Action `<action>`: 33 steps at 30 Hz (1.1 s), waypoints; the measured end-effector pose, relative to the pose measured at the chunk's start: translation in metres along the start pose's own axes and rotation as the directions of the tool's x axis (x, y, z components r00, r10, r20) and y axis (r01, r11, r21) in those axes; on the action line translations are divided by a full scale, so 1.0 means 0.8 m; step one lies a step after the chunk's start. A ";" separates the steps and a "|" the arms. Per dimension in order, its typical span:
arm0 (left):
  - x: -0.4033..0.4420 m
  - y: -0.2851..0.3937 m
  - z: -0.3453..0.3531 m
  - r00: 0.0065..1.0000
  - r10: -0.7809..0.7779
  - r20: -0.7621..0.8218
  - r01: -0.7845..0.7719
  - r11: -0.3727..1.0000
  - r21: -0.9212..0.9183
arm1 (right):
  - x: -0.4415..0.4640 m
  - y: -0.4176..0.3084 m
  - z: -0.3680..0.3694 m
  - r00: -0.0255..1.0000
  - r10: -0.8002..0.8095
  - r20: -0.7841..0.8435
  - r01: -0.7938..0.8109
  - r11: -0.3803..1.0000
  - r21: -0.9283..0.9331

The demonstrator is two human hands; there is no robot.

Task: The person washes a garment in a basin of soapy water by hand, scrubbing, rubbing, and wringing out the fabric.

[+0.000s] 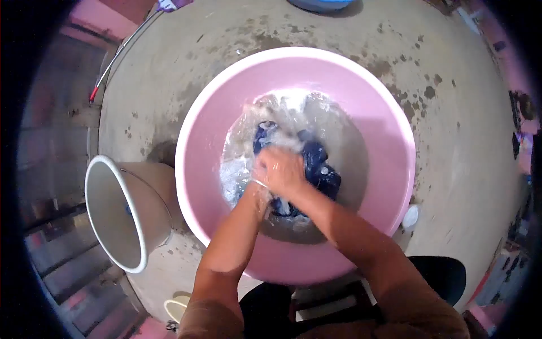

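Note:
A wide pink basin (389, 164) holds cloudy, sudsy water. In its middle lies a wet dark blue cloth (329, 182), bunched up and partly under water. My right hand (285, 169) presses together with my left hand (261, 176) over the cloth, both closed on it. A thin white band circles my left wrist. Motion blurs the fingers, and the right hand covers part of the left. Foam and splashing water surround the cloth.
On the left, a pale bucket (148, 198) lies tipped on its side. A blue basin (322, 4) is at the top edge. A stick (121, 53) with a red end leans at the upper left. The concrete floor (451, 141) has wet spots.

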State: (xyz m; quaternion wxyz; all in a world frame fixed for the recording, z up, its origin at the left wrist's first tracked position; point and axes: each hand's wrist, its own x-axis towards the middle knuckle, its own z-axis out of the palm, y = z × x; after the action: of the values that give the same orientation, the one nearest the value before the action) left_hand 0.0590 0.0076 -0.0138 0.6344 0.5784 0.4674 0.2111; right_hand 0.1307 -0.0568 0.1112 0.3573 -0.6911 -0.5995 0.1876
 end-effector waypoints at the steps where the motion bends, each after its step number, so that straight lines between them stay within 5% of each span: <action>1: -0.032 0.044 0.007 0.964 -0.264 -0.030 0.225 0.871 -0.437 | 0.021 0.017 0.009 0.989 0.149 0.023 -0.148 0.988 -0.054; 2: -0.062 0.079 0.010 0.863 -0.503 0.050 0.346 0.516 -0.784 | 0.046 0.029 0.010 0.974 0.224 0.022 -0.220 0.969 -0.115; 4: -0.097 0.115 0.006 0.796 -0.569 0.209 0.512 0.446 -0.734 | 0.075 0.067 0.005 0.967 0.250 0.047 -0.237 0.952 -0.194; 6: -0.115 0.138 -0.014 0.756 -0.645 0.113 0.571 0.565 -0.595 | 0.072 0.095 -0.011 0.972 0.220 0.079 -0.200 0.958 -0.205; 10: -0.117 0.077 -0.082 0.824 -0.507 0.253 0.541 0.573 -0.615 | 0.053 0.144 -0.058 0.965 0.261 -0.035 -0.259 0.919 -0.296; 11: -0.113 0.032 -0.094 0.922 -0.380 0.072 0.386 0.889 -0.248 | 0.044 0.159 -0.060 0.966 0.257 -0.037 -0.256 0.921 -0.295; 12: -0.114 0.053 -0.086 0.985 -0.171 -0.026 0.173 0.963 0.205 | 0.032 0.169 -0.062 0.941 0.336 0.036 -0.310 0.900 -0.306; 13: -0.116 0.074 -0.081 0.942 -0.268 -0.201 0.329 0.629 0.704 | 0.022 0.176 -0.059 0.905 0.412 0.108 -0.360 0.875 -0.324; 14: -0.115 0.097 -0.066 0.942 -0.268 -0.203 0.331 0.635 0.698 | 0.013 0.171 -0.060 0.906 0.409 0.111 -0.354 0.875 -0.331; 16: -0.107 0.115 -0.041 0.987 0.104 -0.120 0.102 0.168 0.980 | -0.009 0.158 -0.065 0.857 0.444 0.262 -0.384 0.889 -0.250; 18: -0.093 0.111 -0.041 0.976 0.217 -0.026 -0.008 0.154 0.988 | -0.029 0.155 -0.065 0.850 0.465 0.248 -0.397 0.874 -0.279; 20: -0.078 0.117 -0.050 0.985 -0.147 0.087 -0.012 0.452 0.892 | -0.042 0.157 -0.073 0.878 0.440 0.187 -0.428 0.898 -0.103; 21: -0.081 0.104 -0.055 0.992 -0.053 0.117 -0.077 0.482 0.873 | -0.052 0.162 -0.076 0.879 0.441 0.179 -0.429 0.897 -0.104; 23: -0.096 0.080 -0.062 0.990 -0.101 0.101 -0.039 0.489 0.871 | -0.085 0.168 -0.079 0.852 0.524 0.000 -0.524 0.852 0.017; 28: -0.175 0.077 -0.059 0.950 -0.283 0.133 -0.023 0.361 0.932 | -0.136 0.148 -0.068 0.724 0.686 0.068 -0.678 0.726 -0.114; 31: -0.206 0.070 -0.064 0.923 -0.360 0.132 -0.039 0.255 0.966 | -0.145 0.136 -0.061 0.429 0.895 0.125 -0.882 0.445 -0.158; 33: -0.231 0.087 -0.059 0.948 -0.304 0.099 -0.018 0.257 0.966 | -0.155 0.140 -0.051 0.492 0.869 0.059 -0.854 0.494 -0.160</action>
State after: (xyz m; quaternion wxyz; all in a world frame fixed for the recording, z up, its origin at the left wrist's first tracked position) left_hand -0.0494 -0.0993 0.1202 0.2288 0.8198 0.4606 -0.2519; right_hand 0.2102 -0.1899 0.0372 0.1368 -0.9026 -0.2052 0.3529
